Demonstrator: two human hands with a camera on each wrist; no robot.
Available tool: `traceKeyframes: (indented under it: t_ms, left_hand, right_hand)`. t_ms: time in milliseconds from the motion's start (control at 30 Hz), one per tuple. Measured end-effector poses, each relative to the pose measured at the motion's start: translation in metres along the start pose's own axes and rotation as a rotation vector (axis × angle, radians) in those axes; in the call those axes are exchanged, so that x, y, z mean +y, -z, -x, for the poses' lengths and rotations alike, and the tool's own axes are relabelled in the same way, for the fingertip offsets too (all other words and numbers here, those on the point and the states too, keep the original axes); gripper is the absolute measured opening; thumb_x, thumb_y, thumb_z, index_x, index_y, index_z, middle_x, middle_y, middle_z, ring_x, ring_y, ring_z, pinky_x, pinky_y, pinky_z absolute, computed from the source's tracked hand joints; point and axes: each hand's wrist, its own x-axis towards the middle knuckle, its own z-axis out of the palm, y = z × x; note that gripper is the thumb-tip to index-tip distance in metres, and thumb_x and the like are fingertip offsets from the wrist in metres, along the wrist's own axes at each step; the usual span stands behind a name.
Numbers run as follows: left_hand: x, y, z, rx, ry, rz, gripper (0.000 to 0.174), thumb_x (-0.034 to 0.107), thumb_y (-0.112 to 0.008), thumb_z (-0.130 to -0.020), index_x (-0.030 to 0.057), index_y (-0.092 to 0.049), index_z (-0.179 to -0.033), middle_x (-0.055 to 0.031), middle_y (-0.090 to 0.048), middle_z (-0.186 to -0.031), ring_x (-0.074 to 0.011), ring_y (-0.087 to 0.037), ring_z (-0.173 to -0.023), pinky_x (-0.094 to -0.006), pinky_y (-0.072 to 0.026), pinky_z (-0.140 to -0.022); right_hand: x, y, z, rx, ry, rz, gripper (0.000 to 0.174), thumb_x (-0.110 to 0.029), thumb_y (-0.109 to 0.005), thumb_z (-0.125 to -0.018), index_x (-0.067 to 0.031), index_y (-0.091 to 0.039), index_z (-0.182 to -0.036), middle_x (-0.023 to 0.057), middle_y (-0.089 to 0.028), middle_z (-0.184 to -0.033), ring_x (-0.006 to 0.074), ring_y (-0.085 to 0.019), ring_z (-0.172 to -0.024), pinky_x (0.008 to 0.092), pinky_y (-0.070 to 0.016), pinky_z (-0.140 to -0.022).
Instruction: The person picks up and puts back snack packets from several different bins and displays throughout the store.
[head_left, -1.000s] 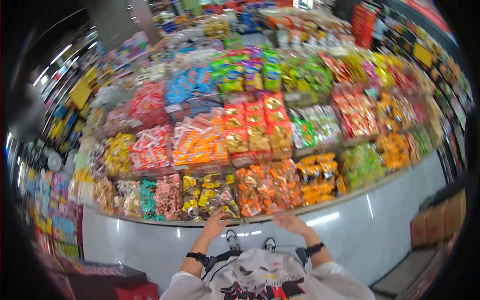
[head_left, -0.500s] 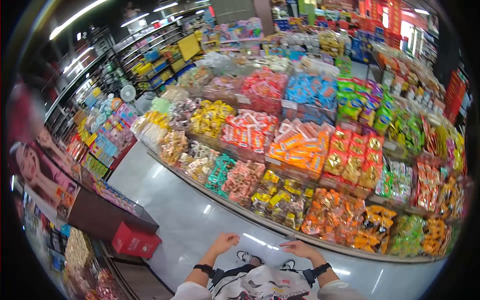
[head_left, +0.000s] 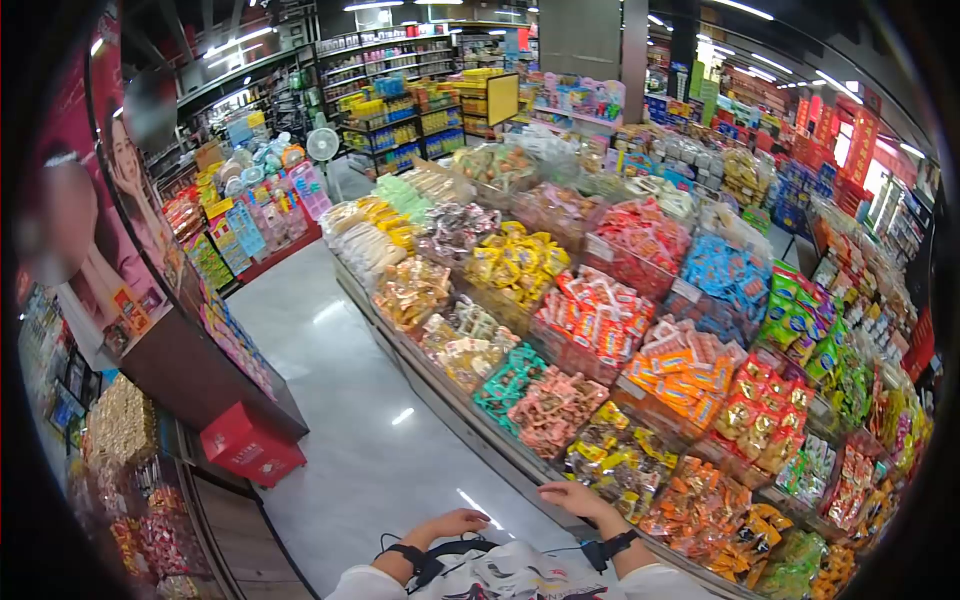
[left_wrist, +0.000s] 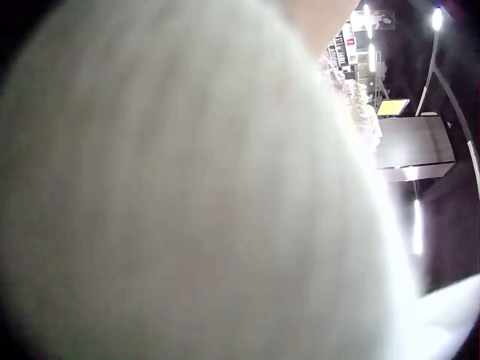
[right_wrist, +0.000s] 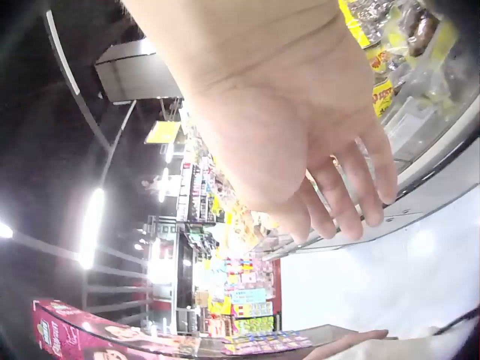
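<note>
My right hand (head_left: pixel 578 498) hovers at the near edge of a candy stand (head_left: pixel 450 405), its fingers relaxed and holding nothing. The right wrist view shows its palm and loosely bent fingers, with yellow-labelled clear packets (right_wrist: pixel 381 94) beyond it. Closest to this hand in the head view is a bin of brown and yellow packets (head_left: pixel 620 455). My left hand (head_left: pixel 455 522) hangs in front of the body over the floor, fingers loose and nothing in them. Pale blurred cloth (left_wrist: pixel 187 187) fills most of the left wrist view and hides nearly all of that hand.
Several bins hold wrapped sweets, among them teal packets (head_left: pixel 508 385), pink packets (head_left: pixel 558 410) and orange packets (head_left: pixel 680 375). A grey aisle floor (head_left: pixel 350 400) runs along the stand. Left of it are a red box (head_left: pixel 252 445) and a dark counter (head_left: pixel 205 375). A fan (head_left: pixel 323 146) stands farther back.
The head view has swung left, bringing the aisle and left counter into sight while the stand slides right. Both hands remain without anything in them, and the left has drawn lower toward the body.
</note>
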Motion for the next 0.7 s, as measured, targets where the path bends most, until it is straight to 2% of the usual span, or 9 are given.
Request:
traceKeyframes:
  t_ms: [67, 200, 267, 300, 333, 433, 500, 567, 700]
  left_hand:
    - [-0.019, 0.007, 0.000, -0.098, -0.016, -0.038, 0.050, 0.042, -0.062, -0.103, 0.0064, -0.066, -0.138, -0.0098, -0.072, -0.125, -0.0219, -0.065, -0.119, -0.0358, -0.0460, -0.109]
    - [-0.041, 0.039, 0.027, -0.217, 0.171, 0.112, 0.055, 0.046, -0.059, -0.104, 0.0048, -0.066, -0.138, -0.0076, -0.068, -0.135, -0.0186, -0.059, -0.123, -0.0325, -0.0415, -0.110]
    - [0.000, 0.061, 0.067, -0.210, 0.243, 0.226, 0.055, 0.045, -0.055, -0.106, 0.0022, -0.064, -0.140, -0.0070, -0.066, -0.139, -0.0164, -0.057, -0.124, -0.0308, -0.0407, -0.110]
    - [-0.009, 0.065, 0.073, -0.180, 0.231, 0.223, 0.053, 0.043, -0.054, -0.107, 0.0025, -0.064, -0.140, -0.0071, -0.066, -0.137, -0.0169, -0.057, -0.124, -0.0310, -0.0409, -0.110]
    - [-0.019, 0.069, 0.078, -0.148, 0.217, 0.220, 0.051, 0.041, -0.052, -0.107, 0.0027, -0.064, -0.139, -0.0071, -0.067, -0.135, -0.0173, -0.057, -0.124, -0.0312, -0.0411, -0.110]
    - [-0.054, 0.078, 0.089, -0.100, 0.162, 0.191, 0.046, 0.038, -0.049, -0.109, 0.0026, -0.064, -0.135, -0.0088, -0.069, -0.129, -0.0192, -0.059, -0.120, -0.0323, -0.0420, -0.109]
    - [-0.059, 0.089, 0.105, -0.055, 0.132, 0.168, 0.044, 0.037, -0.048, -0.109, 0.0024, -0.065, -0.131, -0.0110, -0.069, -0.125, -0.0214, -0.060, -0.117, -0.0336, -0.0429, -0.107]
    - [-0.060, 0.093, 0.124, 0.017, 0.108, 0.158, 0.042, 0.036, -0.048, -0.109, 0.0024, -0.066, -0.126, -0.0139, -0.069, -0.123, -0.0242, -0.061, -0.115, -0.0353, -0.0442, -0.106]
    - [-0.061, 0.102, 0.157, 0.158, 0.151, 0.080, 0.042, 0.037, -0.047, -0.109, 0.0028, -0.068, -0.121, -0.0110, -0.071, -0.117, -0.0194, -0.061, -0.110, -0.0337, -0.0470, -0.100]
  right_hand:
    - [0.011, -0.003, -0.016, -0.055, 0.000, 0.114, 0.037, -0.034, -0.069, -0.101, -0.0056, -0.072, -0.124, 0.0057, -0.076, -0.107, 0.0150, -0.069, -0.099, 0.0308, -0.0544, -0.088]
    - [0.037, -0.020, -0.030, -0.424, -0.378, 0.046, 0.037, -0.041, -0.069, -0.100, -0.0102, -0.074, -0.121, 0.0021, -0.073, -0.091, 0.0092, -0.067, -0.092, 0.0290, -0.0553, -0.076]
    - [0.029, -0.039, -0.029, -0.523, -0.337, 0.139, 0.039, -0.043, -0.069, -0.100, -0.0107, -0.074, -0.121, 0.0026, -0.074, -0.093, 0.0110, -0.068, -0.092, 0.0308, -0.0557, -0.078]
    - [0.028, -0.049, -0.032, -0.575, -0.316, 0.188, 0.040, -0.044, -0.069, -0.099, -0.0110, -0.074, -0.121, 0.0029, -0.075, -0.094, 0.0119, -0.068, -0.092, 0.0316, -0.0559, -0.080]
    - [0.030, -0.061, -0.036, -0.588, -0.134, 0.246, 0.042, -0.044, -0.069, -0.098, -0.0100, -0.074, -0.122, 0.0057, -0.076, -0.102, 0.0164, -0.069, -0.094, 0.0346, -0.0558, -0.085]
    - [0.002, -0.082, -0.060, -0.551, 0.049, 0.360, 0.041, -0.039, -0.069, -0.098, -0.0079, -0.073, -0.124, 0.0089, -0.077, -0.110, 0.0206, -0.070, -0.099, 0.0363, -0.0548, -0.090]
    - [-0.018, -0.091, -0.076, -0.581, 0.004, 0.346, 0.043, -0.037, -0.068, -0.099, -0.0063, -0.071, -0.129, 0.0118, -0.075, -0.118, 0.0216, -0.068, -0.108, 0.0355, -0.0529, -0.096]
    - [-0.011, -0.102, -0.104, -0.639, 0.034, 0.382, 0.045, -0.037, -0.069, -0.098, -0.0046, -0.071, -0.129, 0.0119, -0.075, -0.116, 0.0215, -0.069, -0.106, 0.0360, -0.0534, -0.095]
    - [-0.042, -0.128, -0.150, -0.731, 0.123, 0.480, 0.041, -0.034, -0.069, -0.095, -0.0012, -0.073, -0.119, 0.0134, -0.076, -0.108, 0.0247, -0.071, -0.099, 0.0383, -0.0550, -0.088]
